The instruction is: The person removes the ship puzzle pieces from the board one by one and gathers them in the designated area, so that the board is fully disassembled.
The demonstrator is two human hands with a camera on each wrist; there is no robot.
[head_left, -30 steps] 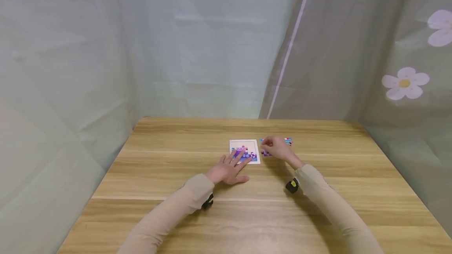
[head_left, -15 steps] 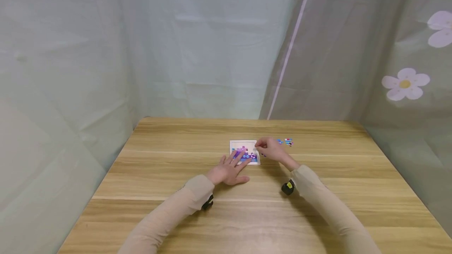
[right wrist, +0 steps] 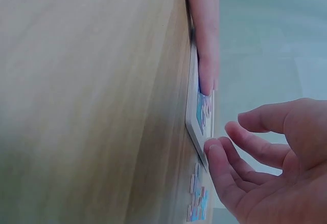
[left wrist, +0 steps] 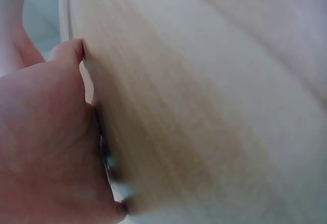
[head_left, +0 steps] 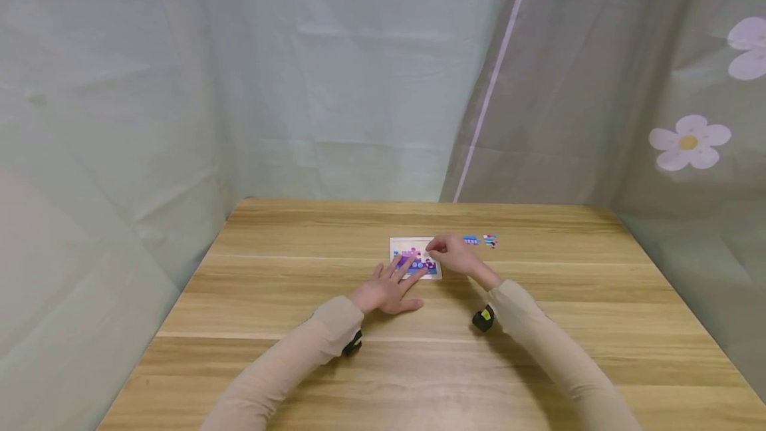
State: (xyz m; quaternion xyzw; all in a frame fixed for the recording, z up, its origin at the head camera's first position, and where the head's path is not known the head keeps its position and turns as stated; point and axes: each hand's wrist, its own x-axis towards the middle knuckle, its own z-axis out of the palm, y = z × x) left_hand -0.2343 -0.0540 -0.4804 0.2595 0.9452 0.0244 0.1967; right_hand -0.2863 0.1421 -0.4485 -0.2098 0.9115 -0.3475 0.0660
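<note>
Board (head_left: 403, 245), centre: white edge, cream inside
Fitted pieces (head_left: 417, 265): purple, pink, blue, light-blue spots
Loose pieces (head_left: 471, 241), right of centre: blue, purple, white, red
Table (head_left: 431, 364), lower half: tan, brown wood-grain streaks
Sleeves (head_left: 287, 368), bottom: beige
Wrist gadget (head_left: 483, 318), lower right: black, yellow patch
Cloth (head_left: 347, 85), upper half: pale grey-green, pink stripe
Flower (head_left: 689, 143), upper right: pinkish-white petals, yellow centre

Head camera, high, faces forward and down over the worktop (head_left: 299, 371); wrist cameras look low and close along it, head and right-wrist views sharing puzzle board (head_left: 404, 245), left hand (head_left: 390, 288) and right hand (head_left: 459, 255).
</note>
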